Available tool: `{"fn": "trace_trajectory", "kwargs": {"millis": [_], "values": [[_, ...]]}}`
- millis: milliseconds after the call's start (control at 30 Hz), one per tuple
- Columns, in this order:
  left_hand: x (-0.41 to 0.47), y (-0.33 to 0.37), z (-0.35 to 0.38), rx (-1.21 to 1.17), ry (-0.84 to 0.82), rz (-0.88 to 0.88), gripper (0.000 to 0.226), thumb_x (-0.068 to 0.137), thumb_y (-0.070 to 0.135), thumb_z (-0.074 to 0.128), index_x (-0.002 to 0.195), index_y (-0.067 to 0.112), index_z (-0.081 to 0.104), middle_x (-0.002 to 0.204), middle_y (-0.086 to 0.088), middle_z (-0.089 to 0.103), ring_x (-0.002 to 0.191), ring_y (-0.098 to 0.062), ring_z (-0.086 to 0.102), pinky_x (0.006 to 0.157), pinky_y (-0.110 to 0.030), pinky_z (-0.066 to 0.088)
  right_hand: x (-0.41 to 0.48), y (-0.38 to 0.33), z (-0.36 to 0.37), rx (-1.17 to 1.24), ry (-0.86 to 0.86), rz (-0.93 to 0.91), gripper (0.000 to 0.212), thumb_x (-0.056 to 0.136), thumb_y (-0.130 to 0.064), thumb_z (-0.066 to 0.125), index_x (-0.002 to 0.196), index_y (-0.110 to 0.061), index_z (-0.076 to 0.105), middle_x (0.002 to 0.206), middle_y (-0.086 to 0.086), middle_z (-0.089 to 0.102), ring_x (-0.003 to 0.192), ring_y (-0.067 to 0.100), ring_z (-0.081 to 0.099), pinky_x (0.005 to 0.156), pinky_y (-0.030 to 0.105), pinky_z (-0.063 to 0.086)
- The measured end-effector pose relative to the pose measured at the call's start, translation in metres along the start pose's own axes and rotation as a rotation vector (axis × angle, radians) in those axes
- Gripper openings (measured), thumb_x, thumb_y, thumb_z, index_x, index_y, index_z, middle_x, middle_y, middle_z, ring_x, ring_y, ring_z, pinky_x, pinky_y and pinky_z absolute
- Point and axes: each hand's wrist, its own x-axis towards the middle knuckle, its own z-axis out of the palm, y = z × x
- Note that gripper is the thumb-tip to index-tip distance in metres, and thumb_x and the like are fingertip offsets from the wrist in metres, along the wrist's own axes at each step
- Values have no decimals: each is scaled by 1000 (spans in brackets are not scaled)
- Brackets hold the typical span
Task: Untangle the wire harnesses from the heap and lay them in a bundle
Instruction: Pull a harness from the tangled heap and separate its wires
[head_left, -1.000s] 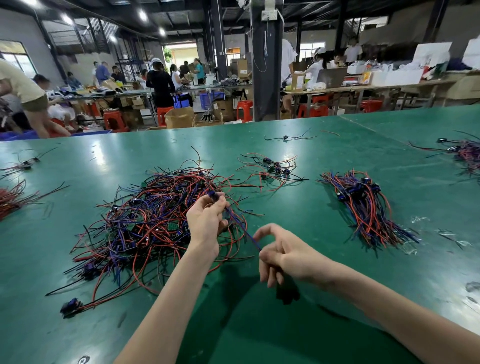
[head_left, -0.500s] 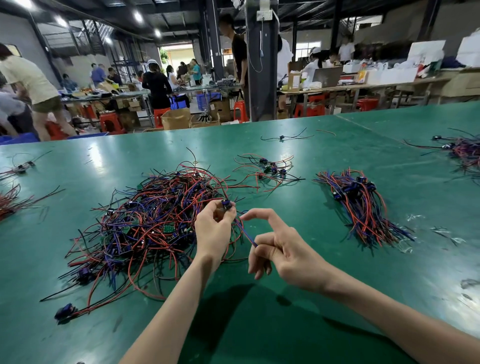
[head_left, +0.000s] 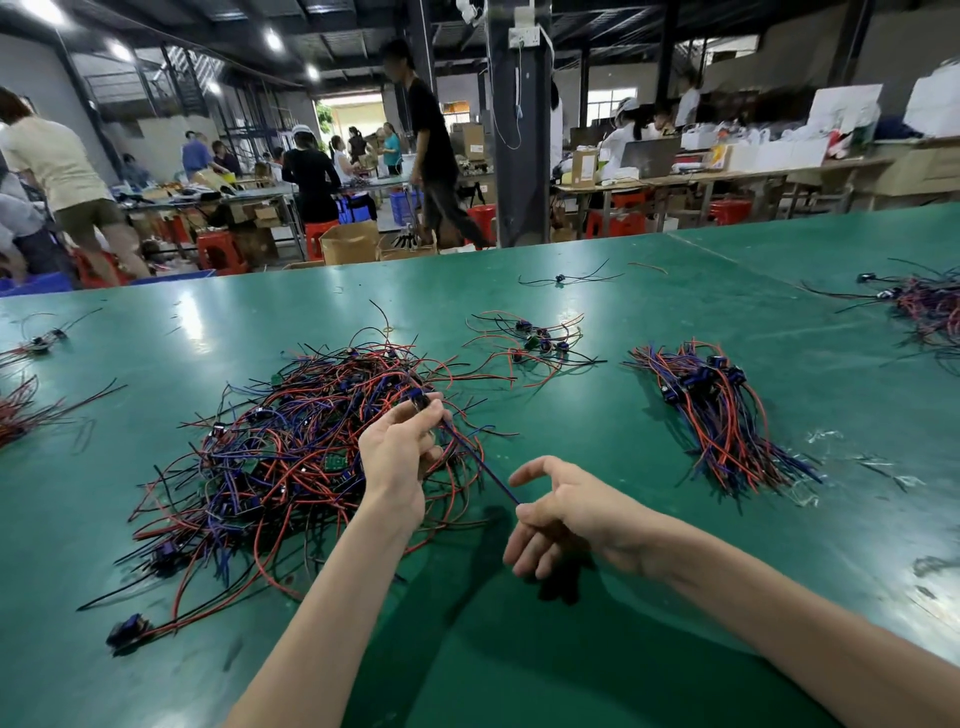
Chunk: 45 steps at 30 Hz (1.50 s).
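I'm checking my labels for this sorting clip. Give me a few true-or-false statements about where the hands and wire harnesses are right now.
1. The left hand pinches a wire harness over the tangled heap. True.
2. The sorted bundle lies left of the heap. False: it lies to the heap's right.
3. The table is green. True.
4. The right hand presses flat on the heap. False: it is off the heap, to its right, at the harness's wire end.
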Motion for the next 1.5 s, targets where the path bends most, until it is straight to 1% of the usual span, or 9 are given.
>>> {"fn": "trace_trajectory", "kwargs": {"millis": [233,367,600,967,1100,1200,1267,1367,1500], "values": [[2,0,-3,21,33,0,8,86,-1,61,87,5,65,60,-1,64,40,-4,30,40,-15,32,-2,-1,3,-177,-101,-84,17,100,0,33,113,-11,33,67,7,69,54,18,65,49,22,49],[1,-3,-1,60,19,1,8,87,0,61,90,6,65,60,2,64,41,-3,31,41,-15,32,-3,0,3,-152,-124,-60,13,100,-1,34,110,-9,34,66,8,68,54,18,65,49,22,49],[2,-3,-2,79,13,4,6,88,1,61,92,4,64,59,2,64,40,-3,29,41,-15,32,-1,-1,-3,-87,-207,-37,13,100,-7,40,113,-7,35,76,11,71,64,20,68,58,24,53],[1,-5,-2,131,8,29,6,87,3,63,89,7,67,61,3,64,43,-3,29,43,-16,33,1,2,-10,-75,-275,-29,14,99,-8,41,112,-6,35,75,10,71,64,19,68,59,23,52],[0,-6,0,113,-17,22,6,87,3,62,87,8,66,62,2,64,39,-2,28,41,-15,33,-2,-2,-10,-22,-314,4,22,97,-11,46,116,-6,35,91,18,71,78,24,69,71,28,56],[-1,-6,1,107,-36,15,6,87,3,62,87,8,65,61,3,64,39,-2,28,41,-15,33,-3,-9,-14,-23,-291,28,44,88,-29,53,121,-4,38,112,26,65,93,27,66,85,32,54],[-3,-6,3,102,-61,7,7,87,3,62,85,8,65,62,1,64,38,-2,29,41,-15,33,-3,-13,-18,-41,-252,47,57,84,-42,50,126,-3,42,117,24,63,97,27,65,89,33,52],[-6,-8,6,119,-102,-8,6,87,4,63,85,9,66,62,1,65,38,-2,30,41,-15,33,-3,-19,-25,-28,-227,72,61,85,-52,39,125,-6,46,114,18,65,97,24,63,84,28,53],[-10,-13,11,158,-150,-10,7,86,5,64,82,11,68,63,1,65,40,-3,29,41,-15,32,0,-18,-30,-100,-162,-21,46,87,-44,42,111,-10,61,100,6,70,78,14,58,64,21,46]]}}
